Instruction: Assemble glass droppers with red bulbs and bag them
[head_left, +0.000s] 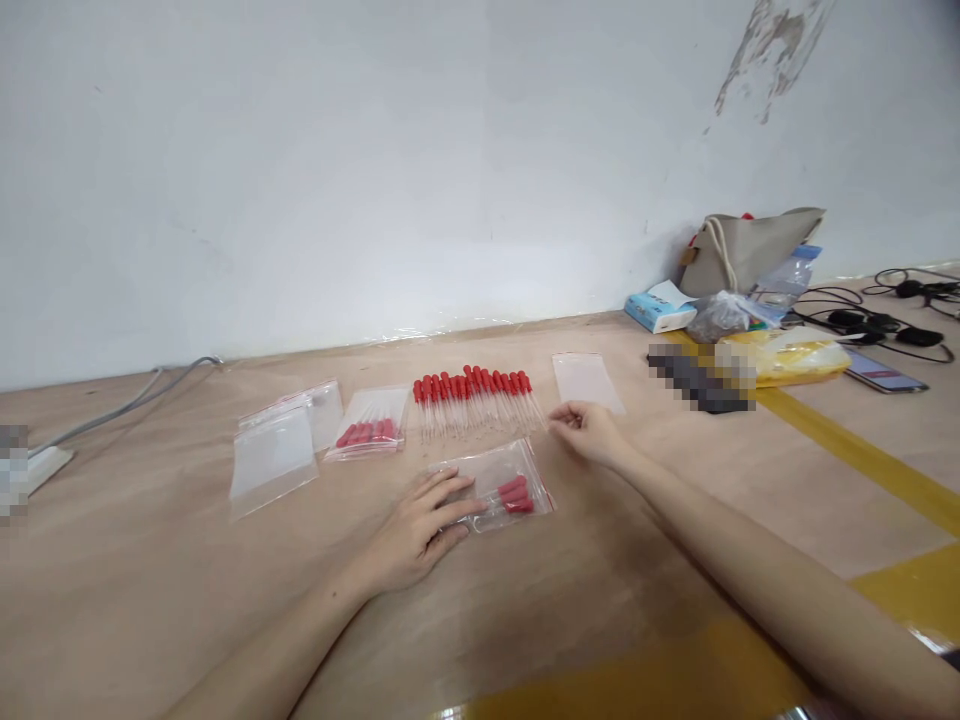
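Note:
My left hand (pixel 416 525) lies with fingers spread on a clear zip bag (pixel 491 465). Inside that bag are several glass droppers with red rubber bulbs (pixel 516 494), bulbs toward the right. My right hand (pixel 589 432) has its fingertips pinched together at the right end of a row of droppers (pixel 472 385), by the glass tip of the last one. Whether it grips that tip I cannot make out. The droppers in the row lie side by side, red bulbs away from me and thin glass tips toward me.
Filled zip bags (pixel 367 425) are stacked left of the row. Flat zip bags (pixel 274 455) lie farther left, and another flat bag (pixel 585 378) is behind my right hand. At right are a tissue pack (pixel 658 310), a grey bag (pixel 757 250), a yellow pack (pixel 795 360), a phone (pixel 885 373) and cables.

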